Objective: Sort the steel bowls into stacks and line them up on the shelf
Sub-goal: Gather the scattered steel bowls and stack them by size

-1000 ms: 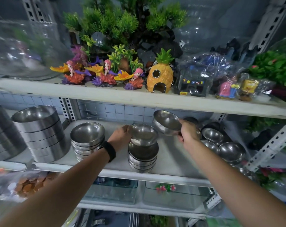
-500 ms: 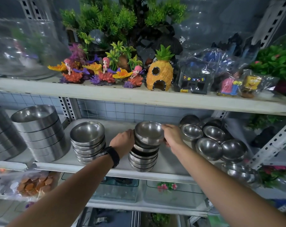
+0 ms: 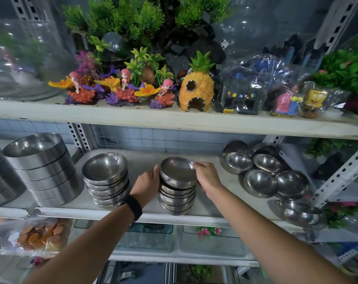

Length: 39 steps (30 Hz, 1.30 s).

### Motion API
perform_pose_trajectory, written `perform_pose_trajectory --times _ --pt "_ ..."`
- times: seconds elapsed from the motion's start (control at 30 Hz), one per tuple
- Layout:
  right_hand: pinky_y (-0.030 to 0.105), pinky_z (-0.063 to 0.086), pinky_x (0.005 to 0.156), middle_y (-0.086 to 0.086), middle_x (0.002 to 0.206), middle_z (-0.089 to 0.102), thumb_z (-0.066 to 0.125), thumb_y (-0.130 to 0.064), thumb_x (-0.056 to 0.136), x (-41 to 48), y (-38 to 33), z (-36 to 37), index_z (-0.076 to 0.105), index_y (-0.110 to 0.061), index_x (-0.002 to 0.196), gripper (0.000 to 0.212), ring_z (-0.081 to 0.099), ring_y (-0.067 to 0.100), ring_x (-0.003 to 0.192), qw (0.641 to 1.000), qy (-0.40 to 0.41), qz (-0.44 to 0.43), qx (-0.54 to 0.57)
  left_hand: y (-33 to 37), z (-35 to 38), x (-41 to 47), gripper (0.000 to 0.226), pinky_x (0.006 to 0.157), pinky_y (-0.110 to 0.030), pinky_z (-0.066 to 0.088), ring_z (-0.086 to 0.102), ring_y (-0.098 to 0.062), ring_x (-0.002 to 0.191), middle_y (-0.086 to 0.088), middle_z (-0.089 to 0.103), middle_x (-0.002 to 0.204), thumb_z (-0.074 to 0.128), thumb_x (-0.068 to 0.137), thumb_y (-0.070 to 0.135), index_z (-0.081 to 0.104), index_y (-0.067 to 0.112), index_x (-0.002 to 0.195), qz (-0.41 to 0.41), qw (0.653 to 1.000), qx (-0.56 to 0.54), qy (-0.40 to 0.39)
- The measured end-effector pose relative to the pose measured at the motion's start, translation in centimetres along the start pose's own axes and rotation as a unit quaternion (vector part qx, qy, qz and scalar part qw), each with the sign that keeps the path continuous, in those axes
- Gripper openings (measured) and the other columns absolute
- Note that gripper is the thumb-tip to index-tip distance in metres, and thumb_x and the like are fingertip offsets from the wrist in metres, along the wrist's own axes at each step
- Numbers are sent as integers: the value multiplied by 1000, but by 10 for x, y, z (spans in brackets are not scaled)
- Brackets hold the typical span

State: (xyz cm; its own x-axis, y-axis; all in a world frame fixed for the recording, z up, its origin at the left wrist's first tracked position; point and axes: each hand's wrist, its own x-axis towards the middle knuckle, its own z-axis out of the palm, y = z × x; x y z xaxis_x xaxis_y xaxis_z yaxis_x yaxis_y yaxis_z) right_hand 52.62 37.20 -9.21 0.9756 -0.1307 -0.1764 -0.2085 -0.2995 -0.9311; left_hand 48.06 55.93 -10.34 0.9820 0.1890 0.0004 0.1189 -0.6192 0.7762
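Observation:
A stack of small steel bowls (image 3: 177,198) stands at the front middle of the white shelf (image 3: 213,210). Its top bowl (image 3: 177,171) sits slightly tilted on the pile. My left hand (image 3: 146,182) presses against the stack's left side. My right hand (image 3: 206,177) holds the top bowl's right rim. A second, tidier stack of wider bowls (image 3: 105,179) stands just left. Several loose bowls (image 3: 262,175) lie scattered at the shelf's right end.
Tall stacks of straight-sided steel pans (image 3: 40,171) fill the left end. Another steel bowl (image 3: 301,214) hangs off the front right edge. Aquarium ornaments, including a pineapple house (image 3: 196,89), line the shelf above. Glass tanks (image 3: 145,238) sit below.
My right hand carried a bowl from the right and set it on top of the middle stack. My left hand stayed against the stack's side.

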Motion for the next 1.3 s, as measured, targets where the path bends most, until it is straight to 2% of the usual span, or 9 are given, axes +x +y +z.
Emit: perform_pose_trajectory --times 0.07,0.2,0.37,0.47,0.6,0.73,0.83,1.03,1.3 --pt "24 36 55 5 68 67 56 -27 94 -4 -3 -1 70 -6 76 31 58 23 64 1000 3 -2 -18 -8 3 5 54 85 -37 50 65 -35 93 -18 68 90 25 107 49 60 16 81 -27 999 -45 -5" --pt "32 39 63 16 81 70 51 -29 96 -8 -1 -1 66 -1 79 36 62 27 74 998 5 -32 -45 -15 2 14 54 85 -50 59 68 -29 78 -11 69 80 36 103 54 68 14 86 -79 988 -127 -28" --pt "31 43 69 0 75 62 40 -49 102 -15 -10 -11 67 -15 86 46 58 21 72 995 -33 -33 -92 -1 -14 12 65 74 -31 46 64 -23 72 -5 65 71 26 100 65 69 18 90 -46 996 -60 -52" --pt "39 54 78 0 86 65 27 -65 100 -18 -10 -17 57 -29 99 47 65 25 83 989 -40 -31 -141 9 -22 5 70 81 -32 40 60 -29 90 -9 65 89 21 95 73 63 20 79 -17 999 -16 -48" --pt "43 49 99 2 112 70 24 -73 95 -18 -4 -19 66 -24 118 69 64 25 109 990 -29 -25 -136 8 -22 5 89 90 -41 53 62 -31 112 -9 66 120 18 78 93 67 27 111 -41 994 -76 -68" --pt "34 35 111 2 150 51 33 -66 100 -24 -3 -11 51 -22 146 66 46 22 139 999 -53 1 -12 6 -19 3 111 61 -35 59 58 -29 121 -4 56 142 23 58 100 50 34 143 -114 978 -138 -111" --pt "33 23 118 -2 162 32 31 -58 104 -34 -4 -7 34 -22 156 63 29 18 149 994 -91 22 54 4 -10 0 116 62 -38 60 52 -31 130 -3 49 149 23 55 102 41 36 149 -145 968 -152 -138" --pt "36 29 113 2 157 39 27 -62 103 -42 3 0 39 -23 152 64 36 19 143 977 -134 107 129 6 2 -5 81 81 -58 59 49 -29 128 -2 49 146 22 86 86 43 36 147 -180 952 -207 -138" --pt "45 40 113 9 133 63 33 -66 99 -31 13 16 61 -21 127 60 57 24 121 969 -100 142 178 4 9 -6 80 77 -58 60 53 -32 121 -8 53 141 20 91 80 47 27 144 -187 951 -222 -101"
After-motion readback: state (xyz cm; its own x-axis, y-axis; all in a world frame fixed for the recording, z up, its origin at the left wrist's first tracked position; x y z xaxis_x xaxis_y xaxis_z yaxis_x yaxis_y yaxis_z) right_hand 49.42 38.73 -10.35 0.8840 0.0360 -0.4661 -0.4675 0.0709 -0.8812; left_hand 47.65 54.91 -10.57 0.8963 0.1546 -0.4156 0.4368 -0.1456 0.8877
